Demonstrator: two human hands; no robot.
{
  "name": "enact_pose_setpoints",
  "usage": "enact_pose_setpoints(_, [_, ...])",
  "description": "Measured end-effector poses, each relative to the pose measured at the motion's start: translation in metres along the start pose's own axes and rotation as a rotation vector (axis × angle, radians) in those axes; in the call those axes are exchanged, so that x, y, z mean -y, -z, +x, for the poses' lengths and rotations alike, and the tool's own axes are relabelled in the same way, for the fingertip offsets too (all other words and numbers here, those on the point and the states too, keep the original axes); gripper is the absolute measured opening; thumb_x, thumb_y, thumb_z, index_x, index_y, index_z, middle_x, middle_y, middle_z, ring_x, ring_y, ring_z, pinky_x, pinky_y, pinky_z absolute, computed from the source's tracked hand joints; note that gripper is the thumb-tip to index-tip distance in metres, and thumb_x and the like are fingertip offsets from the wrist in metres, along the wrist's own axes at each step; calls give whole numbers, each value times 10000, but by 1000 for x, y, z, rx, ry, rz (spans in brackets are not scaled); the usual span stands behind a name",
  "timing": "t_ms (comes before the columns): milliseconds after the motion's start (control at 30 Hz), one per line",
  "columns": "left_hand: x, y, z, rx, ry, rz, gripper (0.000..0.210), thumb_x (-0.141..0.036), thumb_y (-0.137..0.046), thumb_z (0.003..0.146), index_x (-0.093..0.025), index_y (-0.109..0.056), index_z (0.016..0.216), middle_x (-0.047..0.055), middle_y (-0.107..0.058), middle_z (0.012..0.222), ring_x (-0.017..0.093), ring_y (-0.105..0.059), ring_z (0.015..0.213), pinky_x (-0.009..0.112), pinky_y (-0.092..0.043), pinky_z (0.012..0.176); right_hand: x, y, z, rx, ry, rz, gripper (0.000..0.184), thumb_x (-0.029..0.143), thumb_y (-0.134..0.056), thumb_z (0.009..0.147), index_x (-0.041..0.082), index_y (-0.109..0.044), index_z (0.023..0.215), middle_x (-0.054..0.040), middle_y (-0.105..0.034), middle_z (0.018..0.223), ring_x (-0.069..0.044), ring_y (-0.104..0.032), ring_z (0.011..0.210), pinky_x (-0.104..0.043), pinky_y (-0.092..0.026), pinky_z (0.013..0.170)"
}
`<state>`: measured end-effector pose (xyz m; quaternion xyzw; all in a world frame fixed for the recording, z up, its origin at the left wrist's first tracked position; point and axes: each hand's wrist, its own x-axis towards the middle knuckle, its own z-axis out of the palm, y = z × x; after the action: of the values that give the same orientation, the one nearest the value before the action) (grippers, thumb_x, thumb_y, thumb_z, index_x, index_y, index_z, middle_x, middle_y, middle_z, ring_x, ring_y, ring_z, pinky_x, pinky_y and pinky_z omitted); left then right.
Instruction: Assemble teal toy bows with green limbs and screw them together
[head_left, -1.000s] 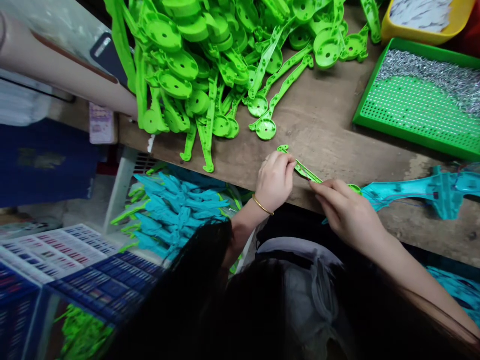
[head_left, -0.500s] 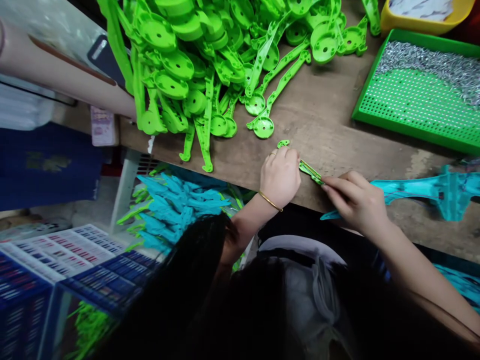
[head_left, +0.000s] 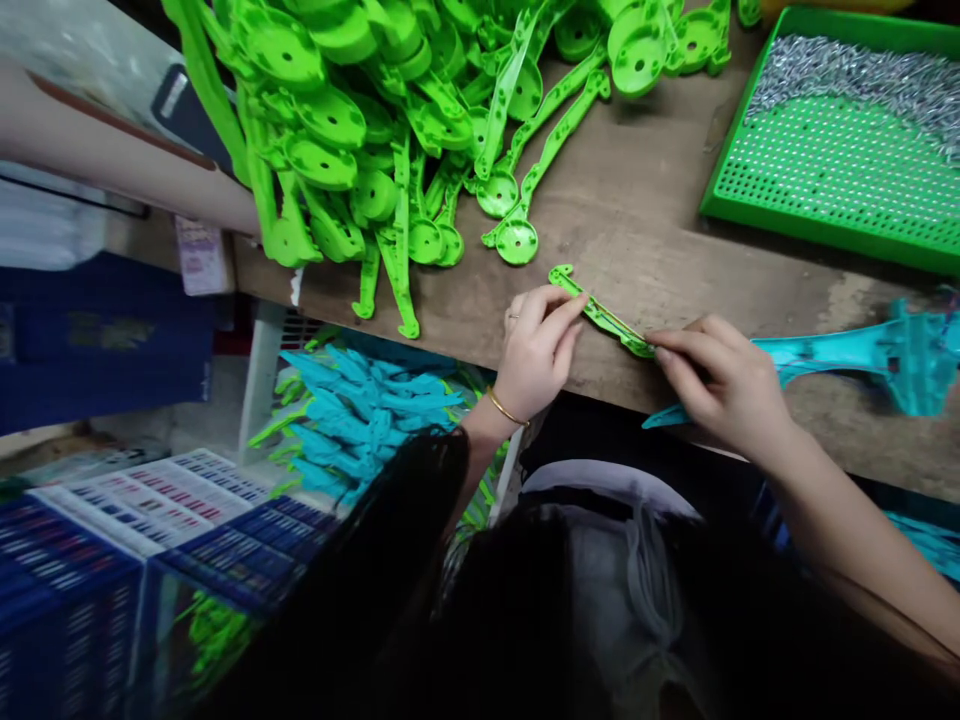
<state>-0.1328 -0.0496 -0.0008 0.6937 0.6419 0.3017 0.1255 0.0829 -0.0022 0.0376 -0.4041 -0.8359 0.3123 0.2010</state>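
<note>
A narrow bright green plastic arm piece (head_left: 628, 342) lies at the front of the wooden table, its channelled inner side facing up. Along that channel runs a thin yellowish wire or strip. My left hand (head_left: 534, 348), with a gold bangle at its wrist, pinches the middle of the piece between thumb and forefinger. At the piece's right end, my right hand (head_left: 727, 385) has thumb and forefinger closed together; whether they also grip the wire end is too small to tell. Behind my right hand lies a turquoise plastic part (head_left: 825, 355), with a pointed turquoise end showing under my palm.
A big heap of green plastic parts with round ends (head_left: 330, 110) covers the table's back left. At the right stands a green perforated tray (head_left: 709, 205) with small metal pieces. Below the table edge, a pile of turquoise and green parts (head_left: 360, 410) sits beside patterned boxes (head_left: 202, 510).
My left hand has drawn back to the left and turned, uncovering more of the green piece. My right hand stays at its right end. The view has shifted slightly.
</note>
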Motion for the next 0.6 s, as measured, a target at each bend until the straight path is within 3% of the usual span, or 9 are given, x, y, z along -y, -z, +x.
enact_pose_setpoints(100, [2,-5,4,-32,-62,-8,263,-223,-439,950,-197,-657,1096,92,-637,1179,225,-540,1180,434,-411,1037,2,3,3,-14,-27,40,231,272,-503,922,222,-693,1043,-52,-607,785,-158,-595,720,-292,-470,645])
enact_pose_setpoints(233, [4,-10,7,0,-81,-28,263,-203,-425,949,-183,-661,1066,89,-660,1155,218,-564,1165,435,-434,1039,6,9,8,41,-79,45,228,283,-519,904,218,-713,1004,-57,-633,794,-173,-610,742,-303,-476,659])
enact_pose_setpoints(333, [5,-10,8,42,-94,-23,258,-197,-434,938,-177,-661,1059,99,-657,1154,232,-561,1160,461,-425,1050,10,14,16,95,-200,88,202,297,-562,873,211,-732,940,-55,-691,825,-187,-634,760,-317,-480,679])
enact_pose_setpoints(600, [3,-15,2,45,-152,-6,335,-158,-373,943,-122,-613,1174,137,-609,1261,253,-487,1296,467,-401,1113,12,22,45,159,-408,301,199,340,-722,736,168,-757,829,-21,-691,700,-140,-571,611,-281,-440,570])
